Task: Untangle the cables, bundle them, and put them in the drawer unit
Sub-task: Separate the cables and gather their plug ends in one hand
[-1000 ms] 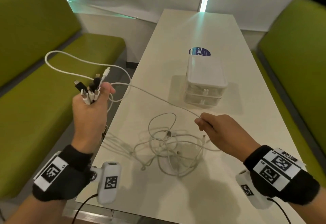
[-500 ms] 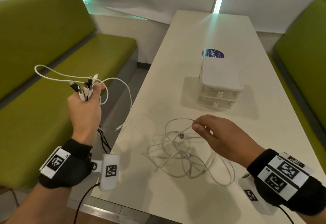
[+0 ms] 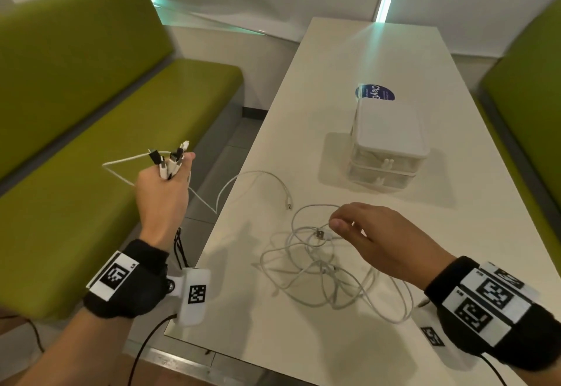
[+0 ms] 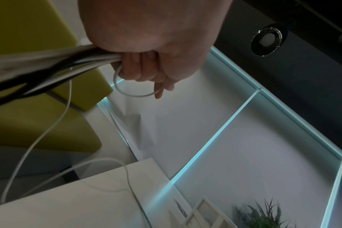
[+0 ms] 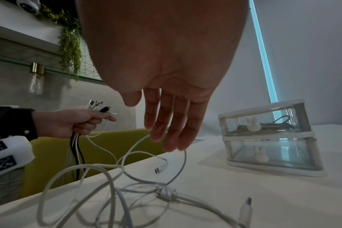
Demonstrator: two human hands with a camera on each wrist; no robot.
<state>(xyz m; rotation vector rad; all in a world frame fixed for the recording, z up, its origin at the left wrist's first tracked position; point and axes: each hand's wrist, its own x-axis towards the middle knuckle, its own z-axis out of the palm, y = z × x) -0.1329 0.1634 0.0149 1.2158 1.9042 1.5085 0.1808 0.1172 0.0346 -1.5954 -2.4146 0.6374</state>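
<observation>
The loose heap of thin white charging cables lies on the near part of the long white table, its loops still crossing over one another, with a plug showing near the middle. One strand runs from the heap off the left table edge up to your left hand, which is held out over the gap beside the olive-green bench seat. That hand is closed in a fist round a sheaf of white and black cable ends, plugs fanned out above the knuckles and the tails hanging below.

Your right hand hovers just above the heap with fingers loosely extended and nothing in them; the wrist view shows the fingertips close to a raised loop but not gripping it.

The small translucent two-drawer unit with rabbit-shaped knobs stands farther along the table, both drawers closed, and the upper one already has cables in it.

The risk, as I judge it: if you lift a loop instead of the free plug, you may tighten the crossings into a knot. The strand draped over the table edge could also drag the whole heap left if your left hand pulls away. Your fist is crowded too, so one more end could let another slip.
</observation>
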